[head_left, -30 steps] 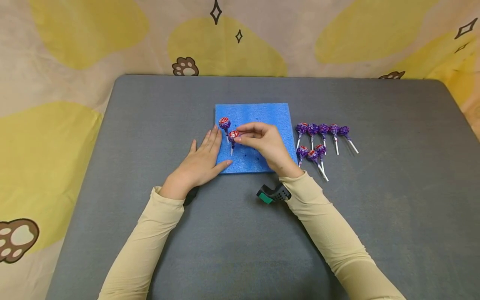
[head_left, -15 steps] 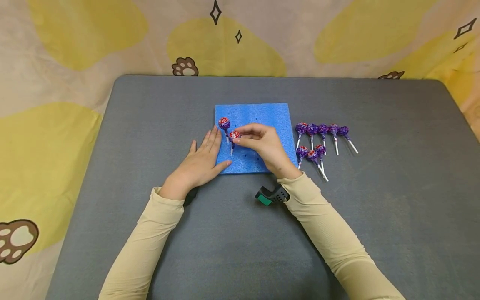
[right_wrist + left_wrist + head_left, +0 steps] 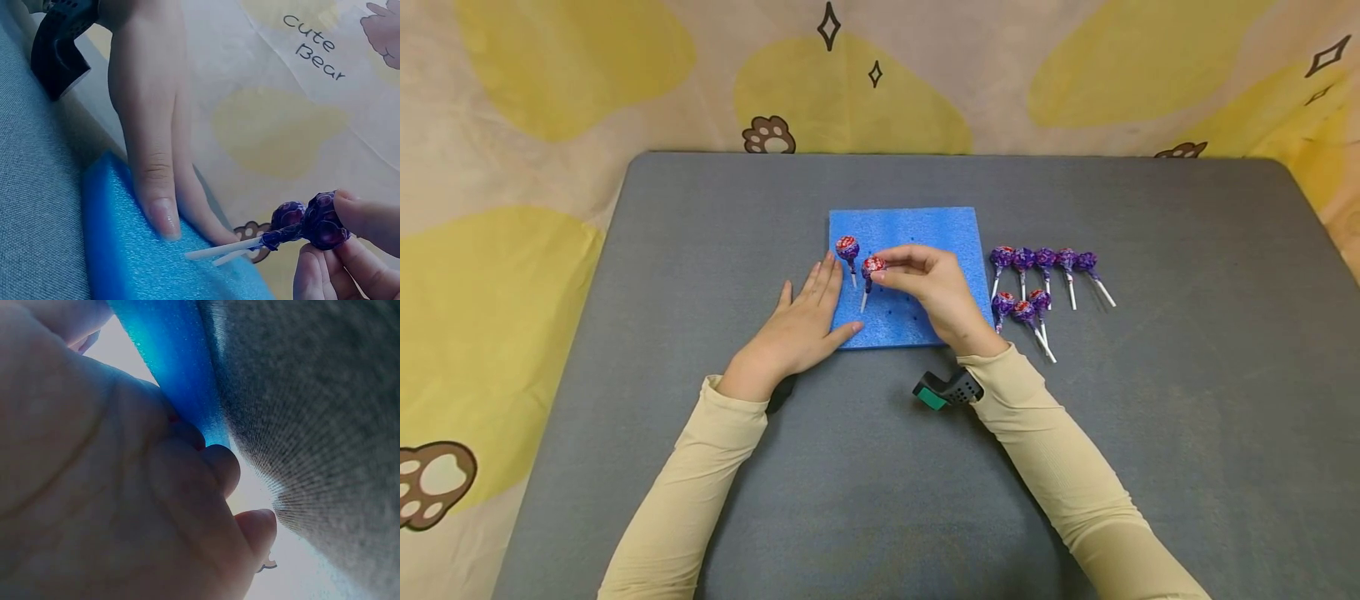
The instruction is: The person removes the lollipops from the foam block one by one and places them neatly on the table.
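My right hand (image 3: 936, 292) pinches the round head of a purple-and-red wrapped lollipop (image 3: 872, 266) between thumb and fingers. Its white stick points down at the blue foam board (image 3: 917, 225), which has small dark holes. In the right wrist view the held lollipop (image 3: 326, 222) leans, the stick's end right at the foam surface. Just behind it a second lollipop (image 3: 847, 247) stands upright in the board near the left edge. With fingers straight, my left hand (image 3: 793, 333) rests along the board's left side, thumb on the front corner. The left wrist view shows its fingertips against the foam edge (image 3: 181, 369).
Right of the board, several wrapped lollipops lie on the grey table (image 3: 1187, 375) in two rows: a back row (image 3: 1046, 258) and a front row (image 3: 1022, 312). A patterned yellow-and-cream cloth (image 3: 910, 100) lies beyond the table's back edge.
The held lollipop's head has shifted slightly right and away, so its stick leans more. The left hand, the board and the other lollipops stay where they were.
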`<action>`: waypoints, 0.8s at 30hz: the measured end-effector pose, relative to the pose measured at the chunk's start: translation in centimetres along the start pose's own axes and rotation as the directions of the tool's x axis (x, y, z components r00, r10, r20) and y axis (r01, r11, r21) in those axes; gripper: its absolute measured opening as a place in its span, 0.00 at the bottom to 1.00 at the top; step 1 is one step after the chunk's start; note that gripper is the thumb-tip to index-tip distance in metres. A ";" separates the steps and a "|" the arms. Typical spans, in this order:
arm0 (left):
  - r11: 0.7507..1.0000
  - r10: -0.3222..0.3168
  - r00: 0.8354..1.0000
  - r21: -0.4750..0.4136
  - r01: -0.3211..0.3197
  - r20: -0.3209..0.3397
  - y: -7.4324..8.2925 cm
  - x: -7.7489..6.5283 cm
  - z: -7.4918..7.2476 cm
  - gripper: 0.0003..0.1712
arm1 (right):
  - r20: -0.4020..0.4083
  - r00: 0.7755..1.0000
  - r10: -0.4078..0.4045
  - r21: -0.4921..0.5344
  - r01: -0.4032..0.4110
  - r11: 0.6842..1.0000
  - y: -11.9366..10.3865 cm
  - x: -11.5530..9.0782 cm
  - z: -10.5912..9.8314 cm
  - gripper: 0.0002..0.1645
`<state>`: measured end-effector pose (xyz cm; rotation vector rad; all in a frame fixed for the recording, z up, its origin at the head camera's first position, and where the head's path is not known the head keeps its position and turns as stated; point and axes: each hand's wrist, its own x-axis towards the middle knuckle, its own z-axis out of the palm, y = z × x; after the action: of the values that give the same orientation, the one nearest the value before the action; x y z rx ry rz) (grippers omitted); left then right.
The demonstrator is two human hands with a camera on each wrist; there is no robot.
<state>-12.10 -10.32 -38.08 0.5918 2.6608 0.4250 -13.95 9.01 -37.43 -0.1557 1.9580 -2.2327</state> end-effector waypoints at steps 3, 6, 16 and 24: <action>1.000 -0.001 1.000 -0.001 0.001 -0.001 0.1 0.0 0.0 0.49 | -0.005 1.000 -0.007 0.008 0.007 1.000 -0.1 -0.1 -0.1 0.16; 1.000 0.001 1.000 0.001 -0.001 -0.002 0.1 0.1 0.1 0.49 | -0.014 1.000 -0.010 0.012 0.010 1.000 -0.4 -0.2 -0.3 0.16; 1.000 0.000 1.000 -0.002 0.000 0.001 0.1 0.0 0.1 0.49 | -0.024 1.000 -0.008 0.030 0.008 1.000 -0.7 -1.0 -1.1 0.13; 1.000 -0.003 1.000 -0.004 0.003 -0.001 0.1 -0.1 0.0 0.49 | -0.031 1.000 0.004 0.055 -0.003 0.998 -0.8 -1.9 -2.8 0.10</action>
<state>-11.96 -10.26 -37.98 0.5868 2.6610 0.4301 -12.61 12.19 -36.95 -0.1113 1.9081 -2.2974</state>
